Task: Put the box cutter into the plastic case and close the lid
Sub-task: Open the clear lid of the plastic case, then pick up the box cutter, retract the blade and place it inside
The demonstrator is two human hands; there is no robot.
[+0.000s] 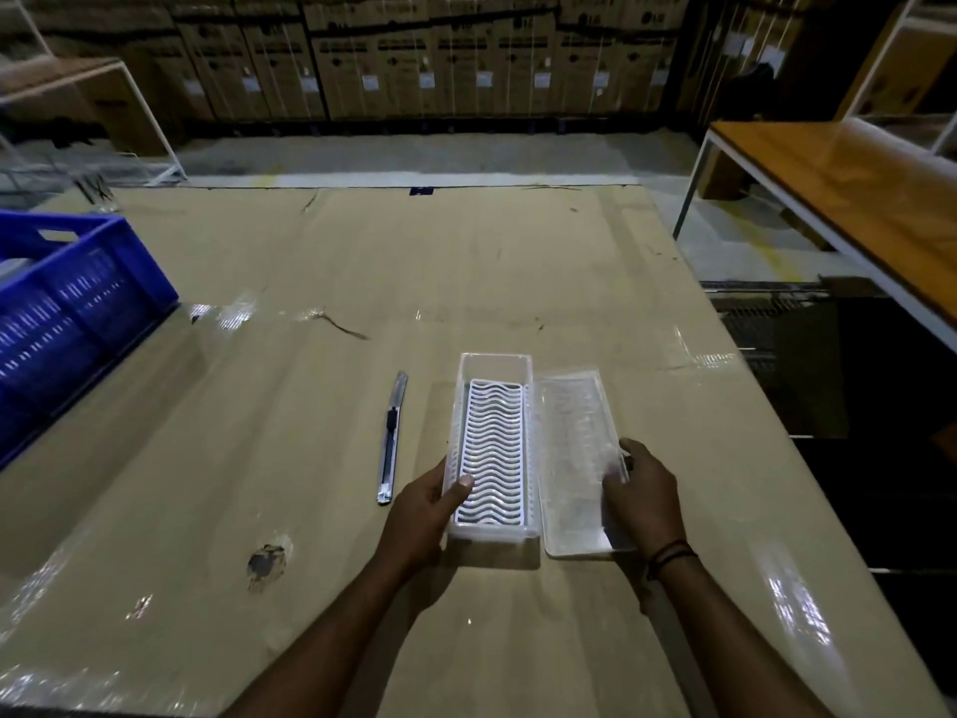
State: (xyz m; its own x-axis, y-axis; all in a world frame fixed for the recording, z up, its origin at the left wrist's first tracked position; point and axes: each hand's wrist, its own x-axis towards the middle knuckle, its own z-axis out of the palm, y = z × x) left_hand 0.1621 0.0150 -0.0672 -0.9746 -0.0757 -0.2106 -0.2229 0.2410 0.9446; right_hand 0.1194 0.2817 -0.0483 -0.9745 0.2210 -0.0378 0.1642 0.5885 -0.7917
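Observation:
A clear plastic case (494, 365) stands open on the cardboard-covered table, with a white wavy grid insert inside it. Its transparent lid (575, 458) lies flat just to the right of the case body. My left hand (422, 515) grips the case's near left wall, thumb over the rim. My right hand (644, 497) holds the lid's right edge. The box cutter (392, 437), slim, silver and black, lies on the table to the left of the case, apart from both hands.
A blue slotted crate (67, 303) stands at the table's left edge. A hole (266, 564) marks the cardboard near me. An orange-topped bench (849, 199) stands beyond the right edge, with a dark gap below it. Stacked cartons line the back wall.

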